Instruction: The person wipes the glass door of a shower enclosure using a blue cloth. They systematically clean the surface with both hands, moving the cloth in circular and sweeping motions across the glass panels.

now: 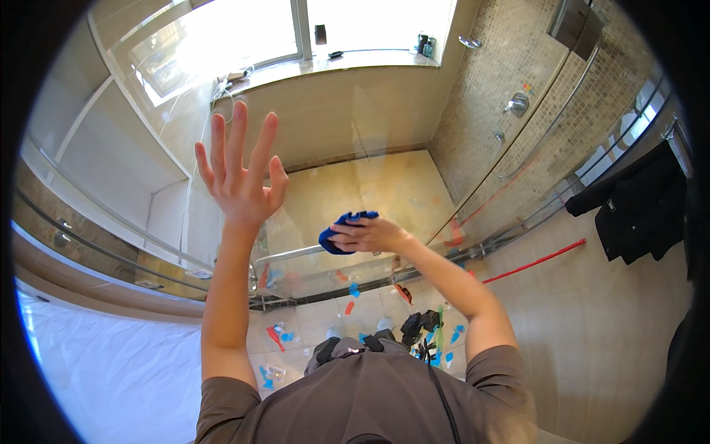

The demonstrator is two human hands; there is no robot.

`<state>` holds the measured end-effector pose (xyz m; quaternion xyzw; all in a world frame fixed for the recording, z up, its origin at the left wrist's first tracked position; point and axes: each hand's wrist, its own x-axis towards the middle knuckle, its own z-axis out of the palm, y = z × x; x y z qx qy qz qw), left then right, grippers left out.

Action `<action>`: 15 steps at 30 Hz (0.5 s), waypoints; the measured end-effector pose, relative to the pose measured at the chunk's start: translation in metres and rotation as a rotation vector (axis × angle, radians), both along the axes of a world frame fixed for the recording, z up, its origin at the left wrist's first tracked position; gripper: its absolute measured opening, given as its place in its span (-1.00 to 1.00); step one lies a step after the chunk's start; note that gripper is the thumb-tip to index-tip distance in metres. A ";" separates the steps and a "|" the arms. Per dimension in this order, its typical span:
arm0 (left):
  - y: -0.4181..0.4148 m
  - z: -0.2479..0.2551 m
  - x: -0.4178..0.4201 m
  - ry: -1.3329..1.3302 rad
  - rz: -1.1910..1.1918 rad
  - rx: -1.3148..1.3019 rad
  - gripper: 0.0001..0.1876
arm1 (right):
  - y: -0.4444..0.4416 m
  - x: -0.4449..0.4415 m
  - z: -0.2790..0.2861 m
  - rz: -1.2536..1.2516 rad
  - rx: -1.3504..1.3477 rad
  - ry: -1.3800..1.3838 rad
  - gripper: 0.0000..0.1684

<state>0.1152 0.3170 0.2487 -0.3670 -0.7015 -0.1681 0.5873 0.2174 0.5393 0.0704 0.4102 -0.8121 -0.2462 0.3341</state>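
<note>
My left hand (244,180) is raised at the left with its fingers spread and nothing in its grasp. It is close to the clear glass panel of a shower enclosure, though whether the palm touches the glass I cannot tell. In front of me, my right hand (371,236) grips a folded blue cloth (328,240) from its right side, just above a horizontal metal bar (294,252) at the glass. Through the panel the beige shower floor (355,183) shows. My fingers cover part of the cloth.
Red and blue plastic scraps (287,337) and a crumpled black bag (413,327) litter the tiles around my feet. A red pole (532,261) lies to the right, below a hanging black jacket (638,205). Bottles (427,47) stand on the windowsill; a shower valve (518,104) is on the mosaic wall.
</note>
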 end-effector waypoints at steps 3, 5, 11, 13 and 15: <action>0.002 0.005 0.003 0.014 -0.010 0.020 -0.51 | 0.015 -0.001 0.063 0.065 0.019 -0.012 -0.62; 0.003 0.008 0.007 0.018 -0.017 0.041 -0.52 | 0.020 -0.007 0.103 0.120 0.093 0.047 -0.62; 0.034 0.048 0.020 -0.015 -0.303 0.132 -0.53 | 0.026 -0.008 0.212 0.135 -0.075 0.259 -0.67; 0.049 0.057 0.025 -0.027 -0.323 0.099 -0.53 | 0.031 -0.010 0.225 0.115 -0.152 0.326 -0.65; 0.060 0.063 0.032 -0.043 -0.334 0.082 -0.52 | 0.035 -0.005 0.234 0.071 -0.251 0.359 -0.60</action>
